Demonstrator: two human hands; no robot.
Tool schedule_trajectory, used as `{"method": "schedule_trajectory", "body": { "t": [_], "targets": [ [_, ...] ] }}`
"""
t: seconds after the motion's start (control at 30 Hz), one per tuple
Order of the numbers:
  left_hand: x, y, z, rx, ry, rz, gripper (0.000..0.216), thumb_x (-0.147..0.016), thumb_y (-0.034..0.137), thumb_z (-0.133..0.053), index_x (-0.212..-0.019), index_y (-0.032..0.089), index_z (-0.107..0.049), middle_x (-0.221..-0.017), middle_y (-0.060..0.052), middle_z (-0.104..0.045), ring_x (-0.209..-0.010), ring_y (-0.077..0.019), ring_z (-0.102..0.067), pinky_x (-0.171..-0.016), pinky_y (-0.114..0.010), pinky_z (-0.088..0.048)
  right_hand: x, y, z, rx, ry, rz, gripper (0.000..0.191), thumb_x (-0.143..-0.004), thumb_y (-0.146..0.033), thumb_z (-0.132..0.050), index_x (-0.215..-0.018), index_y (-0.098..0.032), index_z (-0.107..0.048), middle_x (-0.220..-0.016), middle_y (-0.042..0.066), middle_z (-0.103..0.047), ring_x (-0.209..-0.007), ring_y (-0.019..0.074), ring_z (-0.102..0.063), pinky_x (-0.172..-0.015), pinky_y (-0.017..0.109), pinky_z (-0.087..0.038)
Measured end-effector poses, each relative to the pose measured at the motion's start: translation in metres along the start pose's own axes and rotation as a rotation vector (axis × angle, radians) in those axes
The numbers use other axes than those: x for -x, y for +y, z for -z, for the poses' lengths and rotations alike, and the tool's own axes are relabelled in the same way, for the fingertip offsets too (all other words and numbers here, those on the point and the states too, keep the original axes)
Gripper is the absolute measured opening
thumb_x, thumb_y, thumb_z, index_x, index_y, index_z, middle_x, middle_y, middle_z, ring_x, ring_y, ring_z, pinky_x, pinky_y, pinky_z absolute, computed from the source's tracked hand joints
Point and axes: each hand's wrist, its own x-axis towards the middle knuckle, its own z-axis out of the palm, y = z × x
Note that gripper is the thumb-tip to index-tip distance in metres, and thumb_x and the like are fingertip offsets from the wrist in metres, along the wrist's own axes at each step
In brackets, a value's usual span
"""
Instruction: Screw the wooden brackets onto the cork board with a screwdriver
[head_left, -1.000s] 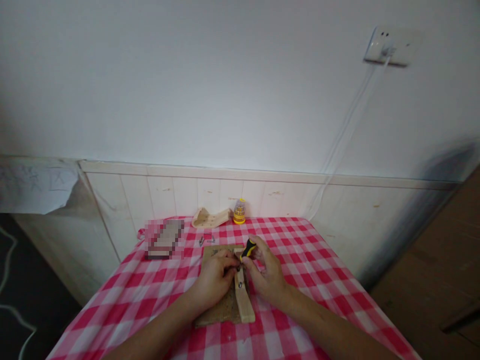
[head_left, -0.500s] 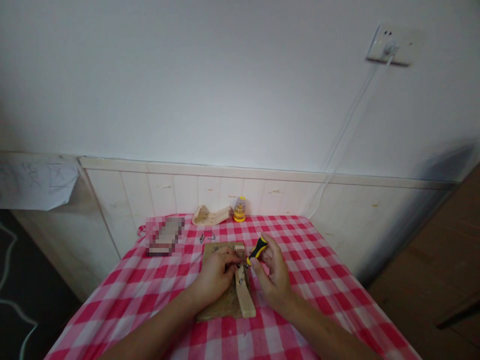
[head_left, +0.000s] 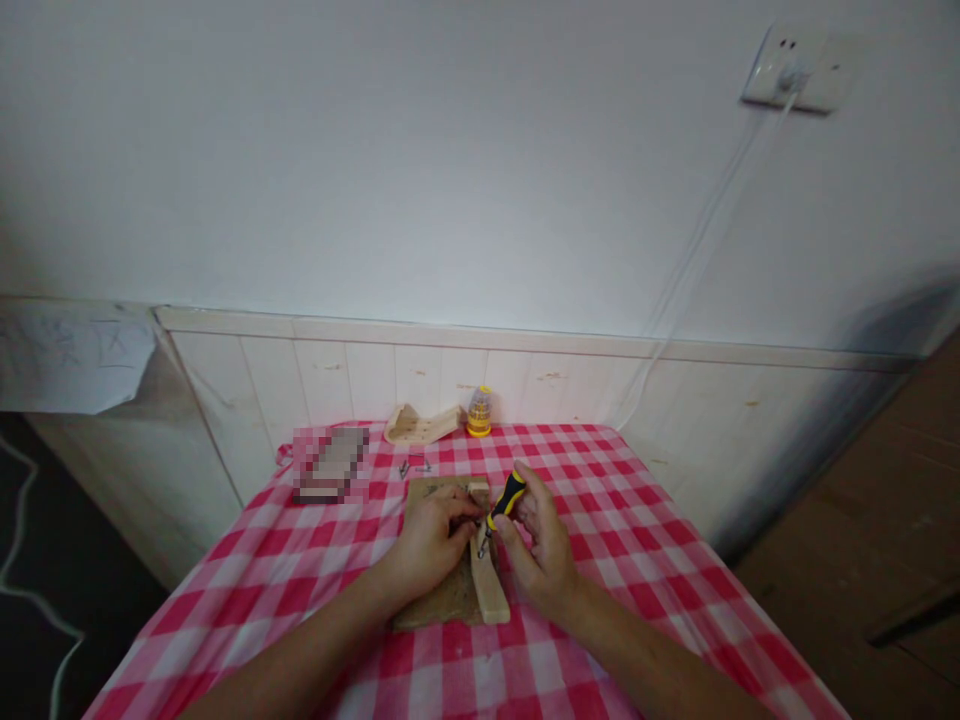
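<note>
A long, pale wooden piece (head_left: 491, 590) lies on a brown board (head_left: 439, 600), bent along its length. My left hand (head_left: 431, 535) closes its thumb and fingers on the wooden piece's upper part, which they partly cover. In my right hand (head_left: 546, 550) is a yellow-and-black screwdriver (head_left: 508, 498), tilted with its handle up and to the right. Its shaft points down at a small metal part (head_left: 481, 551) on the wood; whether the tip is seated in it I cannot tell.
Beyond the board lie several small metal pieces (head_left: 405, 468). A curved wooden part (head_left: 420, 428) and a yellow-capped clear container (head_left: 479, 413) stand by the wall. A blurred-out flat object (head_left: 334, 465) is at left on the red-and-white checked cloth (head_left: 630, 580).
The screwdriver has shifted left and its tip has come to the small metal part on the wood. My left hand stays at the wooden piece. The view has tilted slightly.
</note>
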Motion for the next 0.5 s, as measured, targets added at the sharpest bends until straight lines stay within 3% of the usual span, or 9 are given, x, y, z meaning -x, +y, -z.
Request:
{"method": "schedule_trajectory", "body": {
  "t": [0.27,0.5],
  "targets": [
    [0.0003,-0.0008,-0.0001,-0.004,0.019,-0.020,0.023,-0.083,0.010,-0.058,-0.091,0.020,-0.077,-0.099,-0.007,-0.073,-0.100,-0.0219,-0.067,-0.093,-0.034,-0.050,-0.0045,-0.0057,0.0018,-0.023,-0.051,-0.013,0.052,-0.102,-0.037,-0.050,-0.151,-0.026,-0.035,-0.128,0.014,-0.065,-0.112,0.0251,-0.069,-0.092,0.041,-0.059],
    [0.0016,0.0006,0.0007,-0.028,0.008,-0.047,0.024,-0.083,0.009,-0.057,-0.092,0.019,-0.076,-0.100,-0.006,-0.074,-0.100,-0.0215,-0.066,-0.094,-0.035,-0.050,-0.0088,-0.0038,0.0009,-0.076,0.007,-0.026,0.054,-0.100,-0.033,-0.054,-0.150,-0.025,-0.034,-0.114,0.010,-0.068,-0.099,0.0224,-0.071,-0.089,0.041,-0.059]
  ]
}}
